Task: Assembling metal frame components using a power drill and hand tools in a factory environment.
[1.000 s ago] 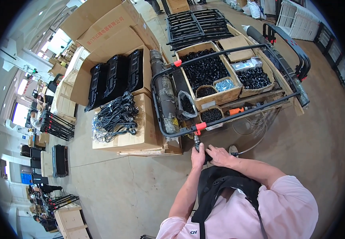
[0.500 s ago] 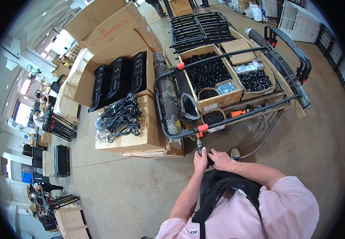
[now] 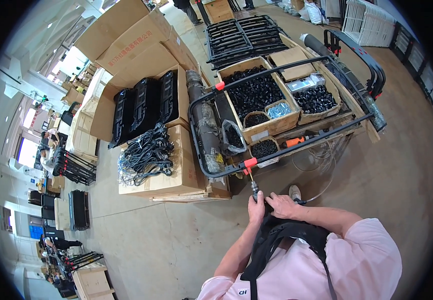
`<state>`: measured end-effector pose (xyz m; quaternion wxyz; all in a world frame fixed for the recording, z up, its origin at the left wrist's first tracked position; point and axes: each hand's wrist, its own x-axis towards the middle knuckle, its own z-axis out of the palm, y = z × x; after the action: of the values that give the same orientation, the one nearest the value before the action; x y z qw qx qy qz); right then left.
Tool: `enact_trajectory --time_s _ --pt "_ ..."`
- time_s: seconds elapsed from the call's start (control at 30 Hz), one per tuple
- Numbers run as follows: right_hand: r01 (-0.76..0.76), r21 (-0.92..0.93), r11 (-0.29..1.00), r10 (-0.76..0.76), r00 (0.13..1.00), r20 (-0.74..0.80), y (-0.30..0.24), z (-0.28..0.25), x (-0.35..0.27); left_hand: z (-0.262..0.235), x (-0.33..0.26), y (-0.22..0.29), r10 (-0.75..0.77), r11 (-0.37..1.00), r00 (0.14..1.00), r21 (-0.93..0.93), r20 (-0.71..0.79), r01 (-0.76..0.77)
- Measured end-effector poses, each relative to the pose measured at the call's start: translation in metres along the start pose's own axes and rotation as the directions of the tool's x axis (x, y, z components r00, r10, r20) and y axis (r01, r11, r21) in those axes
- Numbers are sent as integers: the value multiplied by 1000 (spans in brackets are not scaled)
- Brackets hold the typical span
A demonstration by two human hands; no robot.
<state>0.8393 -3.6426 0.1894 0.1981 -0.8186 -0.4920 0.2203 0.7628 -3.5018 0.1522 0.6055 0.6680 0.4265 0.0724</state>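
Both my hands are wrapped round a power screwdriver point(image 3: 255, 188) with a metal chuck and a long bit. My left hand point(image 3: 257, 206) is closed at its front, just behind the chuck. Right beside it, my right hand point(image 3: 281, 206) closes on the rear part, where a hose meets the tool; the grip is partly hidden by my fingers. The bit points away from me, its tip at or just below a red clip point(image 3: 250, 163) on the near rail of a black tubular frame point(image 3: 296, 148). Whether it touches cannot be made out.
Under the frame stand a wooden box of black parts point(image 3: 256, 90), a small tub of black screws point(image 3: 265, 148) and an orange tool point(image 3: 294, 142). Coiled black cables point(image 3: 146, 155) lie on a carton at left. A clear hose point(image 3: 326, 182) trails across the floor at right.
The screwdriver and both hands have drawn back slightly toward me and to the right, so more of the bit shows. The whole view has shifted a little.
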Motion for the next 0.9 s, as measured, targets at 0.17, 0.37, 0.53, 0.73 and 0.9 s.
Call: enact_trajectory --time_s 0.17,0.37,0.53,0.73,0.9 --pt "-76 -19 997 76 997 5 7 -7 -7 12 0 5 13 1000 999 -6 38 -13" --pt "-64 -10 998 64 997 -31 12 -10 1 14 13 6 10 999 999 36 36 -11" --pt "-89 20 996 89 996 -19 21 -21 5 24 19 14 4 999 1000 38 28 -5" --pt "-39 44 998 43 996 -83 23 -7 19 16 26 2 46 977 998 211 -45 -36" --pt "-94 78 992 99 993 -57 15 -11 12 22 24 -1 32 979 999 200 -6 -30"
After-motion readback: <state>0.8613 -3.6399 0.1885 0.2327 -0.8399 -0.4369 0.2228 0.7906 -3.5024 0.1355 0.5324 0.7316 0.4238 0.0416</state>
